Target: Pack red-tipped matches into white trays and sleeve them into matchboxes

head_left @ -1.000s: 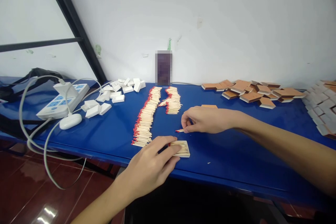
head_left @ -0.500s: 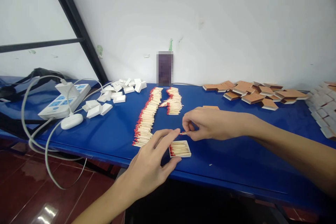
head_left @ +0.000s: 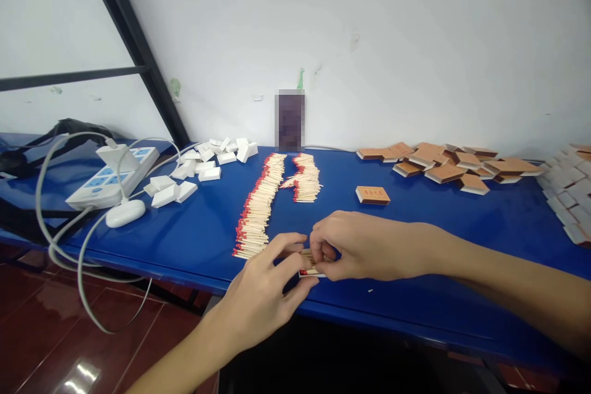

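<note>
A small white tray of red-tipped matches [head_left: 310, 273] lies near the front edge of the blue table, mostly covered by my hands. My left hand [head_left: 272, 289] steadies it from the left, thumb at its near side and fingers around its far side. Over the tray, my right hand [head_left: 351, 246] has its fingers pinched together down among the matches; what they hold is hidden. Beyond my hands, a long row of matches [head_left: 258, 206] and a shorter row [head_left: 307, 178] lie on the table. A single orange matchbox cover [head_left: 372, 195] sits behind my right hand.
White trays [head_left: 210, 171] are scattered at the back left, beside a power strip [head_left: 108, 178] with looping cables. Orange covers [head_left: 443, 171] are heaped at the back right, and white boxes [head_left: 570, 191] are stacked at the far right. A pixelated dark object [head_left: 290, 122] stands by the wall.
My right hand has moved down and left onto the tray with the match it pinched, uncovering the single orange cover. My left hand's fingers have drawn down closer around the tray.
</note>
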Available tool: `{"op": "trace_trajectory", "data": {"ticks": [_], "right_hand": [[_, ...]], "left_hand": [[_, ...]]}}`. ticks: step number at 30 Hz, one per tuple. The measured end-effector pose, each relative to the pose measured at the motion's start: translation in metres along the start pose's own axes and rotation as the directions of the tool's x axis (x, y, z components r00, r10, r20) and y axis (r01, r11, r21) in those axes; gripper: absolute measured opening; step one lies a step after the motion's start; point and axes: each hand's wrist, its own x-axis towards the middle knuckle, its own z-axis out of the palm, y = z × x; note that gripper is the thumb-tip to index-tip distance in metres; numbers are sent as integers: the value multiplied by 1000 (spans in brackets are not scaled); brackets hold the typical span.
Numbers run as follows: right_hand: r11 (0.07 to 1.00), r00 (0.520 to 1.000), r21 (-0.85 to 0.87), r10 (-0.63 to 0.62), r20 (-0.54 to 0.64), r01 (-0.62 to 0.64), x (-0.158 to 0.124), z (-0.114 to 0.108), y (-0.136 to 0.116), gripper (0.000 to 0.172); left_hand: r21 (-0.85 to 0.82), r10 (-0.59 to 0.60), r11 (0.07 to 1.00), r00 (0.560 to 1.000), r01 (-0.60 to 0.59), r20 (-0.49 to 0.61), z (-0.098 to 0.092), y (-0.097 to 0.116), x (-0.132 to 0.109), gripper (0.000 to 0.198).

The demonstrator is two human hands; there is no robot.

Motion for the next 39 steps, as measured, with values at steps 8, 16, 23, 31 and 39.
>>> {"op": "trace_trajectory", "data": {"ticks": [8,16,23,31,39], "right_hand": [[999,999,52,-5,46,3,-2,-6,2,15],[999,998,44,-10,56,8,-2,-8,2,13],[999,997,-24,47,66,-46,-8,-22,3,20],[997,988,70,26,151,-37,-5,-24,6,16],[973,980,229,-20,200,-27,3,-16,18,12]], "left_hand": [[17,0,1000,1000,0,-18,1,-1,-3,11],[44,1,999,1000,0,-11,0,-2,-1,23],[53,34,998,999,-35,11,-1,-2,-4,14],[75,46,996,999,-48,28,-1,-3,-4,17],[53,50,997,998,-52,38,-2,-1,-3,18]]}}
